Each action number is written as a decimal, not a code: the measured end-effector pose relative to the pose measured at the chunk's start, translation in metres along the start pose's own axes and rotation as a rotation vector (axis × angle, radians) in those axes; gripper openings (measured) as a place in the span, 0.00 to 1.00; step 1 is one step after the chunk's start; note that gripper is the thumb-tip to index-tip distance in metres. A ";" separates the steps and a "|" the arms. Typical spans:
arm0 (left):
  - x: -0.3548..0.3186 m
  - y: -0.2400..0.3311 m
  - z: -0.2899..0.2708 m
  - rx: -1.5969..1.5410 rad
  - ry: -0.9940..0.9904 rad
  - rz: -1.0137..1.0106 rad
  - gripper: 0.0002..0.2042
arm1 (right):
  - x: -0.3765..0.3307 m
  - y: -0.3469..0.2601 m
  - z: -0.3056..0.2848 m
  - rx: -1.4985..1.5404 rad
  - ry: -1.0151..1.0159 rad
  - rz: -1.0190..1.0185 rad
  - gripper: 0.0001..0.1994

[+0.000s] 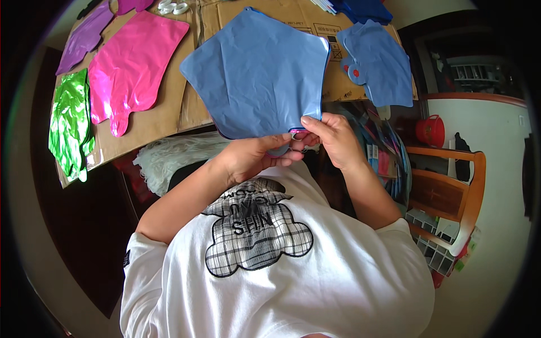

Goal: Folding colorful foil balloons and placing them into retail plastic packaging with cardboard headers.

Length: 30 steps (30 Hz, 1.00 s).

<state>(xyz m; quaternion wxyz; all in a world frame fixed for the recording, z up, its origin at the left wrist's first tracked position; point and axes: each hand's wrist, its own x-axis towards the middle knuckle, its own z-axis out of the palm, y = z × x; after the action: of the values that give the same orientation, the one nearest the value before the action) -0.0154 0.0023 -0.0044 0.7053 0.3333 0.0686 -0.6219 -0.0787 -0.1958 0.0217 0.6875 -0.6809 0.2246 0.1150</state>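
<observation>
A flat, uninflated blue foil balloon (259, 73), roughly star-shaped, spreads over the near edge of the cardboard-covered table. My right hand (333, 138) pinches its near right edge, thumb on top. Just left of that, my left hand (256, 155) is closed at the balloon's near edge, its fingertips close to the right hand's. A thin pale ribbon or string and a small rounded blue piece (278, 151) show between the fingers. Part of what the left fingers hold is hidden.
Flat pink (135, 65), green (70, 124) and purple (87, 36) foil balloons lie left on the cardboard (189, 110). More blue balloons (380, 62) lie right, with white ribbon rolls (172, 7) at the back. A wooden chair (439, 194) and red bucket (430, 130) stand right.
</observation>
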 end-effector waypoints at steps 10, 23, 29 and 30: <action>-0.001 -0.008 -0.011 -0.098 0.023 0.108 0.07 | 0.023 -0.028 -0.014 0.276 -0.072 -0.164 0.08; -0.015 -0.001 -0.003 -0.229 0.076 0.086 0.09 | 0.136 -0.069 -0.033 -0.590 0.192 -0.464 0.14; -0.004 -0.009 -0.009 -0.202 0.084 0.092 0.09 | 0.123 -0.071 -0.021 -0.656 0.290 -0.502 0.13; -0.005 -0.007 -0.006 -0.207 0.073 0.097 0.09 | 0.128 -0.068 -0.024 -0.652 0.295 -0.538 0.13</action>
<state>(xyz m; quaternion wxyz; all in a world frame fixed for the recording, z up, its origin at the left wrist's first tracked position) -0.0207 0.0100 -0.0092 0.7622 0.2840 0.1419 -0.5641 0.0611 -0.2416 0.0227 0.4033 -0.9053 0.0871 -0.1013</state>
